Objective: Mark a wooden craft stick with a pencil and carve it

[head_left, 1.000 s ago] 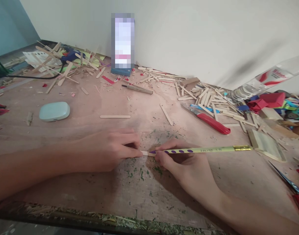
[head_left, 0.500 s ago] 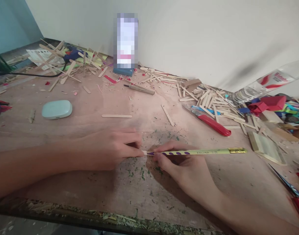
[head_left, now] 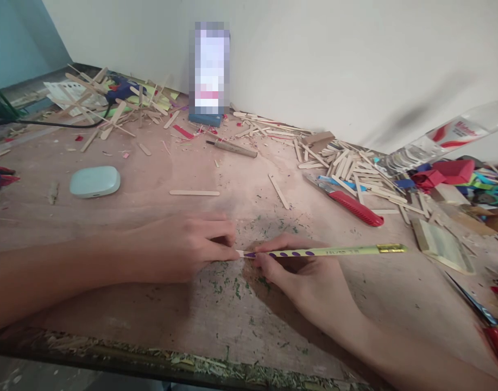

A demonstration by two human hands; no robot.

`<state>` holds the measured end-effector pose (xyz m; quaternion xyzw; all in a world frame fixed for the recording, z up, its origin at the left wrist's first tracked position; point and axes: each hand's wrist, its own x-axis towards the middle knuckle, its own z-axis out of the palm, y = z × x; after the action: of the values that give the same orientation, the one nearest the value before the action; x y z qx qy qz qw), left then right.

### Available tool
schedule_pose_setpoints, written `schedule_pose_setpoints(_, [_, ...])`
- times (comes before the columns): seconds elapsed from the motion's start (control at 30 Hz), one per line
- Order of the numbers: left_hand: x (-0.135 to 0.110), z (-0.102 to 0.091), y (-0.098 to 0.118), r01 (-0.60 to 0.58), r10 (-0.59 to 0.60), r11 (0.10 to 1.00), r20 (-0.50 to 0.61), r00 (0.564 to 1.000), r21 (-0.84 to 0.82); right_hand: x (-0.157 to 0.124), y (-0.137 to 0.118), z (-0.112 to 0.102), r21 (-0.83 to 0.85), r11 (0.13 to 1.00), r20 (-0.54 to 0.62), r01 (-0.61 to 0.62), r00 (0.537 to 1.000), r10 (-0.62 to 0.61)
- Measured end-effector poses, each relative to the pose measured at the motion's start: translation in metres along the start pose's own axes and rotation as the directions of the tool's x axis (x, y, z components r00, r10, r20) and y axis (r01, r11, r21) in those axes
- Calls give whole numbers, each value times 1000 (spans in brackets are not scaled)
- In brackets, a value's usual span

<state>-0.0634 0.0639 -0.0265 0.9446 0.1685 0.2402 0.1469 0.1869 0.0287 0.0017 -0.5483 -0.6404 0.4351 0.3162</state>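
Note:
My right hand (head_left: 309, 277) is closed in a pinch round a pale yellow pencil (head_left: 338, 251) with purple oval marks and a gold ferrule. The pencil lies nearly level, its front end pointing left. My left hand (head_left: 200, 241) rests on the wooden board (head_left: 151, 320), thumb and forefinger pressed together. A small pale bit (head_left: 241, 254) shows between those fingertips and the pencil's purple front end. I cannot tell whether it is the pencil's bare wood or a separate piece. Green shavings (head_left: 237, 288) are scattered around both hands.
Craft sticks (head_left: 346, 165) are heaped at the back right, near a tilted plastic bottle (head_left: 456, 133). A red utility knife (head_left: 357, 207) and scissors (head_left: 483, 309) lie to the right. A mint case (head_left: 95, 181) sits left; a phone (head_left: 210, 70) stands against the wall.
The pencil's ferrule end has shifted slightly left and up. Both hands stay in nearly the same place.

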Motion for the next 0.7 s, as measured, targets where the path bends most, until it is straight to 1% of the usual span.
schedule_pose_setpoints(0.2, [0,0,1,6,-6,1000,-4,1000,4,1,1,1,8,1000,-4,-6,1000,6])
schedule_pose_setpoints(0.5, [-2,0,-1,29,-29,1000,34,999,-9,1,1,2,43,999,-13,-25,1000,26])
schedule_pose_setpoints(0.63, [-1,1,-1,16,-16,1000,-4,1000,-10,0,0,-1,69,997,-38,-36,999,39])
schedule_pose_setpoints(0.7, [0,0,1,19,-19,1000,-6,1000,-11,0,-1,-3,82,996,-52,-40,998,45])
